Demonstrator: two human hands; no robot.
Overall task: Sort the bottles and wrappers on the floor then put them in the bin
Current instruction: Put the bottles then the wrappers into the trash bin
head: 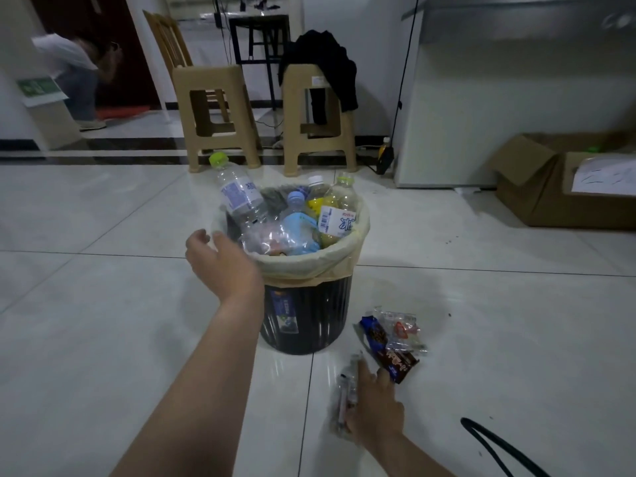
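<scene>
A black bin [306, 318] with a pale liner stands on the tiled floor, filled with several plastic bottles [241, 197] that stick up above its rim. My left hand [220, 266] hovers open at the bin's left rim and holds nothing. A small pile of wrappers [392, 342] lies on the floor to the bin's right front. My right hand [375, 411] is low on the floor beside that pile, its fingers closed on a clear crinkled wrapper [344, 397].
Two beige plastic stools [216, 115] stand behind the bin, one draped with black clothing [327, 63]. An open cardboard box [564, 180] sits at the right by a white cabinet. A black cable [495, 445] lies at the lower right. A person [79, 67] bends at the far left doorway.
</scene>
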